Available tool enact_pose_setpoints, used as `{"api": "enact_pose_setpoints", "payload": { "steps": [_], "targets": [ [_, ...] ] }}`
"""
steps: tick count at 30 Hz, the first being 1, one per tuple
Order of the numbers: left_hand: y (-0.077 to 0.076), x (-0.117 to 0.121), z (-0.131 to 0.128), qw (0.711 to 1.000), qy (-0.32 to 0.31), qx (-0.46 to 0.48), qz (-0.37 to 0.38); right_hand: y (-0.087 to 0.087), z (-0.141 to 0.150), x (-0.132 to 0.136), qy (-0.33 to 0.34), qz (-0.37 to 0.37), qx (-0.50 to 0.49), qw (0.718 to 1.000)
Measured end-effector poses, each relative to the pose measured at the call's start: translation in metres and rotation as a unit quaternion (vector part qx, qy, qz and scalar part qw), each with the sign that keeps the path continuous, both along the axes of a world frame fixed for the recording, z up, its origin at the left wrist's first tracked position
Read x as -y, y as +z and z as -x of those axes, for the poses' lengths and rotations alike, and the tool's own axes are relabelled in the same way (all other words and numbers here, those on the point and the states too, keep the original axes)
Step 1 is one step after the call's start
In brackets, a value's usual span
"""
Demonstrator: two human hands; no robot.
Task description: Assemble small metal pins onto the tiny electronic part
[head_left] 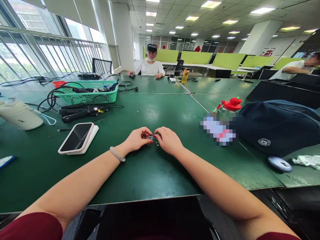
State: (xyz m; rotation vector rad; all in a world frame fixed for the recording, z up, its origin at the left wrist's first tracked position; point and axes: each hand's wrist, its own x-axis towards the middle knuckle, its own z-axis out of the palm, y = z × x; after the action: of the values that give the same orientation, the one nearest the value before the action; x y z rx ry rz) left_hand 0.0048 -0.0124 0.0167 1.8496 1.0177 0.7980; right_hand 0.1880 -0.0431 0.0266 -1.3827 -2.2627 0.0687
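Above the green table (135, 181), my left hand (137, 138) pinches a small dark and silvery object (151, 137) between thumb and fingers. It is too small to name, and the fingertips cover part of it. My right hand (169, 140) meets it from the other side, its thumb and forefinger closed at the object's edge. A tiny light-coloured piece (157, 144) shows just below the right fingertips; whether it is held or lies on the table I cannot tell. A pale bangle (117, 154) circles my left wrist.
Left of my hands lie a phone on a white case (78, 137), black cables (78, 112), a green basket (87, 97) and a cream bottle (21, 113). To the right are a red-lidded bottle (231, 105), a navy bag (277, 126) and a grey-blue oval device (279, 164). A person (150, 66) sits opposite.
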Motion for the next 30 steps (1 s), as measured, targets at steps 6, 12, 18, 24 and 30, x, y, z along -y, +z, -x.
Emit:
{"api": "enact_pose_setpoints", "payload": {
  "steps": [6, 12, 18, 24, 30],
  "targets": [
    [0.001, 0.002, -0.001, 0.999, 0.006, -0.020, -0.032, -0.004, 0.002, -0.004, 0.028, 0.110, -0.040, 0.993],
    [0.003, 0.003, 0.000, 0.997, 0.000, -0.053, -0.057, -0.007, 0.005, -0.004, 0.020, 0.095, -0.022, 0.995],
    [0.005, -0.001, 0.004, 0.995, 0.067, -0.058, -0.054, -0.006, 0.004, -0.001, -0.028, 0.085, -0.012, 0.996],
    [-0.001, -0.012, 0.009, 0.989, 0.131, -0.058, -0.035, -0.013, 0.018, 0.008, 0.046, 0.036, 0.054, 0.997],
    [-0.007, -0.014, 0.009, 0.993, 0.109, -0.046, -0.021, -0.022, 0.026, 0.003, 0.032, 0.029, 0.072, 0.996]
  ]
}}
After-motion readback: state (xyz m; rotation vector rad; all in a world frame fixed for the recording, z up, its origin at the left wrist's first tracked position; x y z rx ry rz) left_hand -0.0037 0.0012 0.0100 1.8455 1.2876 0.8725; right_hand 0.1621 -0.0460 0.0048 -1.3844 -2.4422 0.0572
